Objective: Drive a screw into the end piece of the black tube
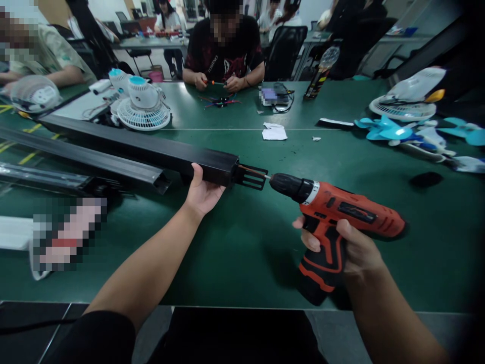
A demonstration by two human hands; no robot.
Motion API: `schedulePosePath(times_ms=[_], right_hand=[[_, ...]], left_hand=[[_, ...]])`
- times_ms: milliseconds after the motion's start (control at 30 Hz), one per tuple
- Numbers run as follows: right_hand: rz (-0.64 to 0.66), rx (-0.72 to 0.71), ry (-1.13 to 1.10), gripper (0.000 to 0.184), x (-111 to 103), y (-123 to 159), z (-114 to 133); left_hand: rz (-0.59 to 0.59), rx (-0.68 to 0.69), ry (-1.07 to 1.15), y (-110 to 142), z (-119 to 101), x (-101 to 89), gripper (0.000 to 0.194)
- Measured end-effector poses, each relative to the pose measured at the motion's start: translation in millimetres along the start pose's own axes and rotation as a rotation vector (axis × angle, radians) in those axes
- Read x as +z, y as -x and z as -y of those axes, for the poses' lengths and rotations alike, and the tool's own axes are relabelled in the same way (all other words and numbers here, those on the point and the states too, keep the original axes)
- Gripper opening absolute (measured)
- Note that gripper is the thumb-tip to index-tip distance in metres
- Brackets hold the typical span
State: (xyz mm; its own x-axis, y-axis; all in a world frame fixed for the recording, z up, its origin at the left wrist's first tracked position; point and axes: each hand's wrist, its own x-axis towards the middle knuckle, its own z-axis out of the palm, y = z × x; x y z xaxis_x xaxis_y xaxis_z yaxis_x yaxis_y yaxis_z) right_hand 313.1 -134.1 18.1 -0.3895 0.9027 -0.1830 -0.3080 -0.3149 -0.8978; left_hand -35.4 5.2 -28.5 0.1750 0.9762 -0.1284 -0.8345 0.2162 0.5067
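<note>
My left hand (pixel 204 193) is closed around the near end of a long black rectangular tube (pixel 178 155), thumb on its side and fingers underneath. From the tube's end sticks out a slotted black bracket (pixel 252 177). In my right hand (pixel 356 242) is a red and black cordless drill (pixel 341 210), held by its pistol grip with the chuck pointing left. Its thin bit (pixel 267 177) reaches to the bracket's outer end; whether it touches the bracket I cannot tell.
More black profiles (pixel 83 156) lie at left. White fan parts (pixel 142 103) stand behind them; blue fan blades (pixel 386 129) and a bottle (pixel 318 76) are at right. Across the green table (pixel 235 253) a person (pixel 225 45) handles a small tool near wires (pixel 222 101).
</note>
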Motion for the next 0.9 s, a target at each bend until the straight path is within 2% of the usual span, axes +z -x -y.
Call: schedulePosePath(times_ms=[100, 167, 267, 400, 533, 700, 900], right_hand=[[-0.036, -0.058, 0.012, 0.065, -2, 0, -4], [-0.041, -0.047, 0.006, 0.064, -4, 1, -6], [-0.051, -0.016, -0.008, 0.063, -7, 3, -8], [-0.002, 0.022, -0.016, 0.062, -6, 3, -7], [0.015, -0.001, -0.023, 0.065, -3, 1, -5], [-0.021, -0.058, -0.022, 0.065, -2, 0, -4], [-0.042, -0.078, -0.018, 0.069, -2, 1, -7]], left_hand=[[-0.041, 0.025, -0.048, 0, 1, 3.2, 0.091], [-0.046, 0.027, -0.050, 0, 1, 3.7, 0.092], [-0.013, 0.010, -0.011, -2, 1, -0.3, 0.091], [0.021, 0.001, 0.052, -4, 1, -8.9, 0.096], [0.034, -0.006, 0.056, -5, 1, -12.0, 0.096], [-0.007, 0.011, 0.012, -2, 1, -4.1, 0.090], [-0.051, 0.026, -0.032, 0, 3, 3.3, 0.094]])
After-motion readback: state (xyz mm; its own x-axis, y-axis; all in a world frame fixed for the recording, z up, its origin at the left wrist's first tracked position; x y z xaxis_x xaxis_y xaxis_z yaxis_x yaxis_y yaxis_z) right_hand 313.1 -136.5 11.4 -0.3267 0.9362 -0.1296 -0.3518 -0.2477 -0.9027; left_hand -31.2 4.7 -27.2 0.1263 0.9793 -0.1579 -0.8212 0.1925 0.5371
